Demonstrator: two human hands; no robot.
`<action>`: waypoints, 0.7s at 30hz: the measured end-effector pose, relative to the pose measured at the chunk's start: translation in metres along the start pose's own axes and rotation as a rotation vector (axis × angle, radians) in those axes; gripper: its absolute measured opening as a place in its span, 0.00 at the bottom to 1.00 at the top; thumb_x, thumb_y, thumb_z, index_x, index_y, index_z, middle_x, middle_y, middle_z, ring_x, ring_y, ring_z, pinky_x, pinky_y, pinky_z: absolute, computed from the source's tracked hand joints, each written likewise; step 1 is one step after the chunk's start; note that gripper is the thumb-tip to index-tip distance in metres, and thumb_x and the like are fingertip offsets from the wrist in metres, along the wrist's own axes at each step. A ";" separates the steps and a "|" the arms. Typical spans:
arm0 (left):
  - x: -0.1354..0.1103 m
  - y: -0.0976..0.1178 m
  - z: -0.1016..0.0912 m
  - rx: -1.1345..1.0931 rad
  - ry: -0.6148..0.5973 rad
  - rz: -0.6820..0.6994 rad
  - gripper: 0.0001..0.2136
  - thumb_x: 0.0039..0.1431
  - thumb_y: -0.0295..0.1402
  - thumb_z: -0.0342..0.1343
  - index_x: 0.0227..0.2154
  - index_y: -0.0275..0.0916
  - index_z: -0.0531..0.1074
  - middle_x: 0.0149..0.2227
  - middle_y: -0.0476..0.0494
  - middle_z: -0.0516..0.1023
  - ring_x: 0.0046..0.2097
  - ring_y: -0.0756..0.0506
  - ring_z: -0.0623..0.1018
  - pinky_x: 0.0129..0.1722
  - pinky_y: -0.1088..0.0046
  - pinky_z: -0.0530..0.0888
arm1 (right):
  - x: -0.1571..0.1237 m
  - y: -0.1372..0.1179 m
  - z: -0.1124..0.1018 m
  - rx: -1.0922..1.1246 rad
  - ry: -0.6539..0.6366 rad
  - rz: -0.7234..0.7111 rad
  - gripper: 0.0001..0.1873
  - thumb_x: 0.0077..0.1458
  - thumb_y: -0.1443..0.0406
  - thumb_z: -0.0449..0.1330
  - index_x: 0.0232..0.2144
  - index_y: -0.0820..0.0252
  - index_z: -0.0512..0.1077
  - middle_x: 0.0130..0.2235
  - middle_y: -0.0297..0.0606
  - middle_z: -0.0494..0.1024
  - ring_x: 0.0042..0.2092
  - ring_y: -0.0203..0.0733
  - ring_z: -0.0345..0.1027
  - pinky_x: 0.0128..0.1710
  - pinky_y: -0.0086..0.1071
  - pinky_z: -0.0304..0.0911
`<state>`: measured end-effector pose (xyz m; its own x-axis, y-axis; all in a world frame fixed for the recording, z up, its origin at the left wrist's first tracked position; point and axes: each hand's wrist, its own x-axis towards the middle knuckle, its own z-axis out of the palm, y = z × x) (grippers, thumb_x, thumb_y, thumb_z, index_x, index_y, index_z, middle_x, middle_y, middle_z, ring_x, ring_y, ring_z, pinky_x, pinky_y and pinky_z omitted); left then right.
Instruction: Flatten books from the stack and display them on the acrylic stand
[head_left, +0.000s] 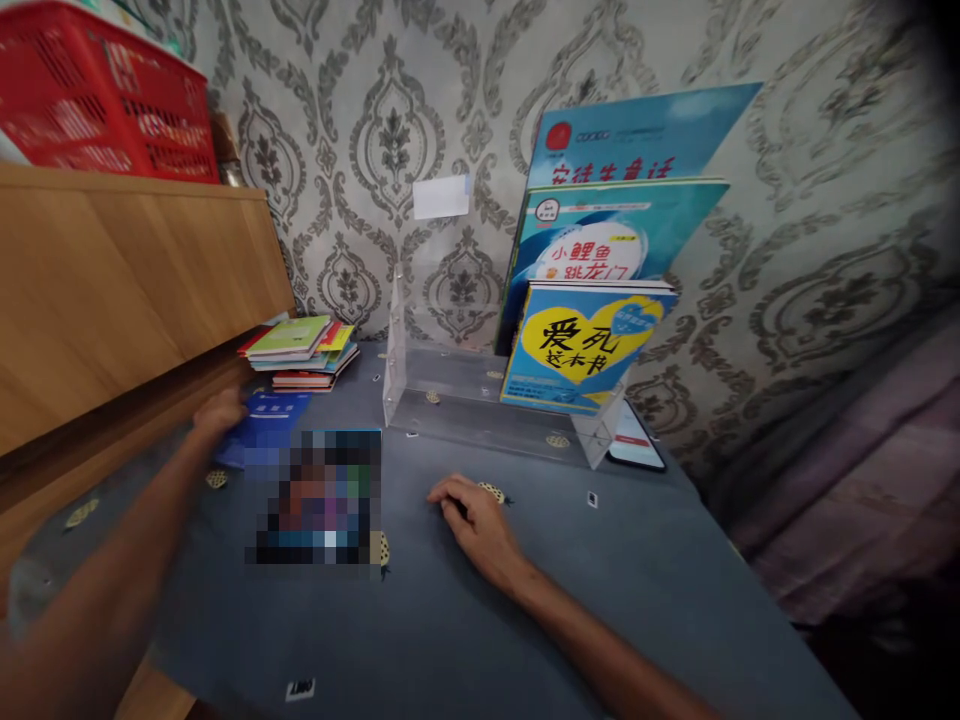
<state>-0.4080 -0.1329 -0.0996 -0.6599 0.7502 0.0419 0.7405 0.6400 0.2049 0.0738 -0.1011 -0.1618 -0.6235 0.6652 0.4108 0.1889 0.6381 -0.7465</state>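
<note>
My left hand (220, 410) reaches out at the far left, smeared by motion. It is beside a blue booklet (271, 415) that lies flat on the table; whether the fingers grip it cannot be made out. My right hand (474, 515) rests on the tabletop with its fingers loosely bent and nothing in them. Between the hands lies a flat dark item (322, 500) whose face is blurred into blocks. Behind the blue booklet is a stack of small books (300, 350) with green, yellow and red covers.
A clear stepped stand (450, 400) holds a blue-and-yellow book (581, 350), a teal book (622, 225) and a larger blue book (637, 130). Right of it lies a phone (636, 440). On the wooden cabinet (135, 290) sits a red basket (112, 90). A patterned wall borders the table (465, 650).
</note>
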 end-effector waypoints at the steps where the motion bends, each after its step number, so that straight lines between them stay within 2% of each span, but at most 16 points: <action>1: -0.001 -0.006 -0.004 0.027 0.018 -0.042 0.21 0.58 0.45 0.58 0.48 0.36 0.74 0.44 0.36 0.80 0.53 0.24 0.75 0.48 0.45 0.74 | 0.000 0.000 0.000 0.000 0.002 -0.005 0.15 0.55 0.77 0.51 0.33 0.57 0.75 0.35 0.36 0.78 0.37 0.40 0.72 0.40 0.33 0.64; 3: -0.004 -0.015 -0.005 0.061 0.064 -0.122 0.24 0.59 0.48 0.54 0.52 0.38 0.72 0.45 0.32 0.80 0.54 0.21 0.74 0.47 0.42 0.74 | 0.000 0.000 0.000 -0.002 0.004 -0.007 0.15 0.55 0.77 0.51 0.33 0.57 0.75 0.34 0.36 0.78 0.37 0.40 0.72 0.40 0.33 0.64; 5: -0.011 -0.018 0.000 0.087 0.124 -0.136 0.27 0.59 0.52 0.50 0.54 0.39 0.71 0.44 0.30 0.80 0.54 0.20 0.74 0.46 0.40 0.73 | 0.000 0.000 -0.001 -0.005 0.002 -0.005 0.15 0.54 0.77 0.51 0.33 0.57 0.74 0.35 0.36 0.78 0.38 0.40 0.72 0.40 0.33 0.64; 9: -0.026 -0.016 0.012 0.113 0.201 -0.062 0.34 0.61 0.60 0.39 0.51 0.38 0.74 0.47 0.30 0.78 0.58 0.17 0.68 0.50 0.37 0.68 | 0.000 -0.001 -0.001 -0.006 -0.008 0.002 0.16 0.53 0.78 0.51 0.33 0.58 0.75 0.35 0.38 0.78 0.38 0.41 0.72 0.40 0.33 0.64; 12: -0.032 -0.008 0.014 0.115 0.200 0.000 0.35 0.63 0.58 0.35 0.49 0.35 0.75 0.51 0.28 0.75 0.60 0.15 0.65 0.52 0.32 0.65 | 0.000 -0.003 -0.001 -0.020 -0.008 0.015 0.15 0.53 0.78 0.51 0.32 0.59 0.75 0.35 0.38 0.78 0.37 0.41 0.72 0.39 0.33 0.64; 14: -0.034 0.003 0.017 0.095 0.173 0.085 0.31 0.66 0.52 0.35 0.50 0.34 0.74 0.54 0.29 0.75 0.60 0.20 0.67 0.55 0.37 0.66 | 0.000 -0.004 -0.002 -0.026 -0.006 0.018 0.15 0.53 0.78 0.51 0.32 0.59 0.75 0.35 0.37 0.78 0.37 0.41 0.72 0.39 0.32 0.63; 16: -0.041 0.017 0.025 0.065 0.135 0.196 0.27 0.67 0.47 0.37 0.55 0.36 0.72 0.59 0.34 0.73 0.62 0.29 0.69 0.60 0.49 0.68 | 0.000 -0.003 -0.002 -0.024 -0.003 0.010 0.16 0.53 0.78 0.51 0.32 0.58 0.75 0.35 0.36 0.78 0.37 0.40 0.72 0.39 0.32 0.63; 18: -0.056 0.032 0.039 0.038 0.087 0.322 0.26 0.67 0.45 0.38 0.60 0.40 0.68 0.64 0.41 0.70 0.65 0.38 0.67 0.64 0.60 0.65 | 0.000 -0.002 -0.001 -0.018 0.000 0.000 0.16 0.52 0.79 0.51 0.32 0.58 0.75 0.35 0.36 0.78 0.37 0.39 0.72 0.39 0.32 0.64; 21: -0.084 0.048 0.056 0.017 -0.058 0.562 0.30 0.67 0.47 0.38 0.66 0.38 0.60 0.70 0.40 0.59 0.71 0.38 0.57 0.68 0.55 0.57 | 0.000 -0.002 -0.001 -0.013 0.002 -0.004 0.16 0.53 0.78 0.52 0.32 0.58 0.75 0.35 0.36 0.78 0.36 0.39 0.72 0.38 0.32 0.63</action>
<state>-0.3101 -0.1557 -0.1482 -0.1555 0.9841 0.0857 0.9784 0.1415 0.1505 0.0746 -0.1015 -0.1598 -0.6227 0.6633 0.4150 0.1961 0.6458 -0.7379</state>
